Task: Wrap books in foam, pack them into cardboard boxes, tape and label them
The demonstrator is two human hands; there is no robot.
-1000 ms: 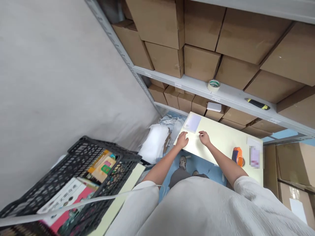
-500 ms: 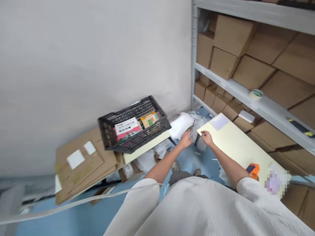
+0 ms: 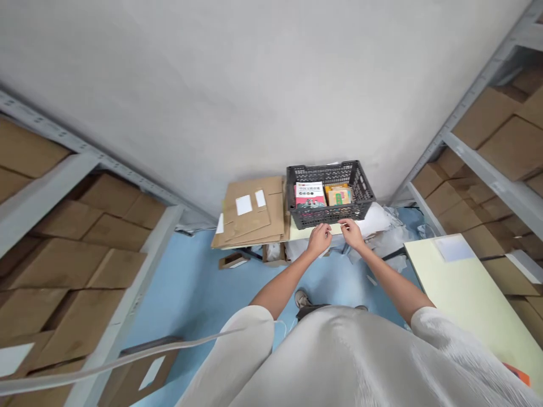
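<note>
My left hand (image 3: 319, 239) hovers just in front of a black plastic crate (image 3: 335, 215), its fingers loosely bent and nothing visible in them. Close beside it on the right, my right hand (image 3: 351, 233) is also loosely open and holds nothing I can see. It overlaps the crate's front lower edge in view; whether it touches cannot be told. In the crate lie a white and pink book (image 3: 309, 195) and several yellow booklets (image 3: 339, 195). The crate stands on a pale yellow table (image 3: 299, 233), beside flattened cardboard (image 3: 275, 212).
Shelves of brown cartons stand left (image 3: 114, 237) and right (image 3: 487, 195). A second pale table (image 3: 475, 294) is at my right, bearing a sheet (image 3: 455, 249) and an orange object (image 3: 516, 373). Clear plastic wrap (image 3: 388, 243) lies near the crate; a carton (image 3: 139, 376) sits on the floor.
My view has swung left, bringing the left shelves into sight and the crate ahead of me. Both hands, loosely open throughout, now appear at the crate's front instead of near the right table.
</note>
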